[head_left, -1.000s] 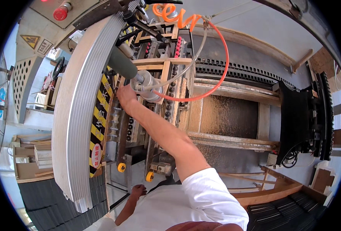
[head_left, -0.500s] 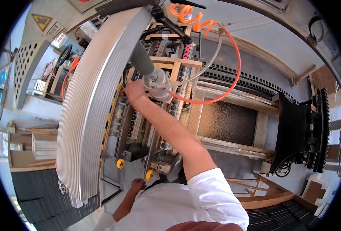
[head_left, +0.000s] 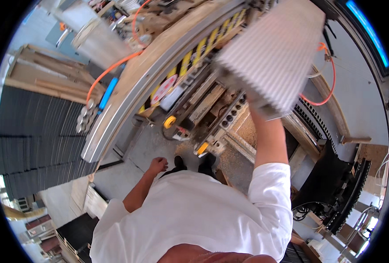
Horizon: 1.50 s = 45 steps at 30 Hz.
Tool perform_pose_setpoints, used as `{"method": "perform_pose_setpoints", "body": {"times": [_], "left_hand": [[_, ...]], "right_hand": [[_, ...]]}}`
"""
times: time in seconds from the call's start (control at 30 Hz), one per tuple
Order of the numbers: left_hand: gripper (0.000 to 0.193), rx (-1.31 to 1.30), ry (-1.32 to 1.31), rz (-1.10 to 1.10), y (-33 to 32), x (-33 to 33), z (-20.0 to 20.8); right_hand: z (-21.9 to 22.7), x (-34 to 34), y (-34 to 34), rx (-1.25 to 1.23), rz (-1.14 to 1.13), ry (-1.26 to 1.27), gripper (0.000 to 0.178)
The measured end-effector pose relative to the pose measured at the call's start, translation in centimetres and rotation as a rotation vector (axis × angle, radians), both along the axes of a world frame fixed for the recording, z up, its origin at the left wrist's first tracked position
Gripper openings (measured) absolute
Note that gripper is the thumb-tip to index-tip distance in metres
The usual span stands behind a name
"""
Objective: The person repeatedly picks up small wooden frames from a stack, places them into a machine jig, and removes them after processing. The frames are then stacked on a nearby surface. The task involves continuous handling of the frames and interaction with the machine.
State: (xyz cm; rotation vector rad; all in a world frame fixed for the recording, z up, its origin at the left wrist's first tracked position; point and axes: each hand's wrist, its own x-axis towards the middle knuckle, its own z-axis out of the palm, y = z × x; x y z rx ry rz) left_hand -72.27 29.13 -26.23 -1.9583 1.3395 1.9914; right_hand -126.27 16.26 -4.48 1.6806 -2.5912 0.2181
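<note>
My right forearm reaches up over the machine, and its hand is hidden behind a pale ribbed bellows-like cover. The cover is smeared by motion. What that hand touches cannot be seen. My left hand hangs low beside my body, fingers loosely curled and holding nothing. Beneath the cover lie machine rails with a row of dark round holes and yellow rollers at their near ends.
A long wooden beam with a metal edge crosses at the left, next to yellow-and-black striping. Stacked dark sheets stand far left. An orange hose loops above them. Black machine parts stand at right. Sawdust lies beside the rails.
The ribbed cover has shifted from the left to the upper middle, now hiding my right hand. My view has turned, and the beam and striping have come into sight. My left hand still hangs low.
</note>
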Motion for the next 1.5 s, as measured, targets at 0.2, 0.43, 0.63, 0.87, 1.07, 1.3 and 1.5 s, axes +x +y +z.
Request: {"method": "perform_pose_setpoints", "body": {"times": [0.2, 0.43, 0.63, 0.87, 1.07, 1.3, 1.5], "left_hand": [[0.028, 0.052, 0.053, 0.037, -2.7, 6.9, -1.4], [0.015, 0.468, 0.367, 0.137, -3.0, 24.8, -9.6], [0.01, -0.059, 0.116, -0.352, -4.3, 29.1, -11.0], [0.015, 0.108, 0.092, 0.32, -3.4, 17.1, -1.9], [0.022, 0.075, -0.021, 0.304, 0.2, 16.0, -2.5], [0.014, -0.206, 0.11, -0.012, 3.5, 22.0, -10.5], [0.016, -0.65, -0.365, -0.976, 3.7, 20.1, -8.7]], "right_hand": [[-1.7, -5.3, 1.7, -0.009, -0.084, 0.153, 0.03], [-2.7, -5.8, 0.2, 0.045, -0.052, 0.253, 0.029], [-3.4, -6.3, -0.6, 0.049, -0.1, 0.303, 0.022], [-0.9, -4.7, 0.6, 0.156, -0.117, 0.313, 0.043], [-0.8, -4.2, 1.3, 0.077, 0.045, 0.569, 0.028], [-1.0, -4.5, 2.1, 0.081, -0.029, 0.681, 0.025], [0.4, -2.5, 2.5, 0.122, -0.063, 0.654, 0.037]]}}
